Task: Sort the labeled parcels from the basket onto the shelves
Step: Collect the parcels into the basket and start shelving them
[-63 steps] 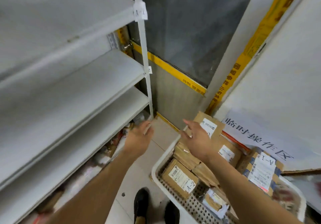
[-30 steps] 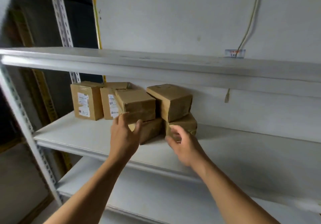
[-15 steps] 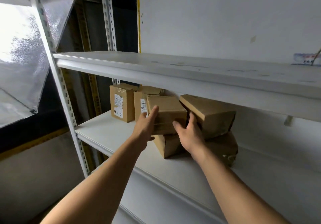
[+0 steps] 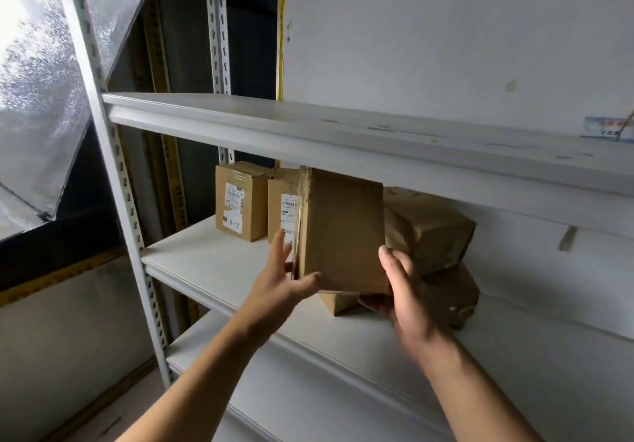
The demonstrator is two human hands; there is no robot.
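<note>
Several parcels already shelved | you've got the parcel (image 4: 343, 232) upright over the middle shelf (image 4: 206, 263), left hand (image 4: 284, 280) and right hand (image 4: 404, 290) clasping its lower corners | basket out of view, remainder unknown

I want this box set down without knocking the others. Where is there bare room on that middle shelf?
Bare patches: the shelf front, left of the held box and before the A-2 box; and the long stretch right of the stacked boxes. Crowded: from the A-2 box to the stack, where both hands grip the box.
</note>
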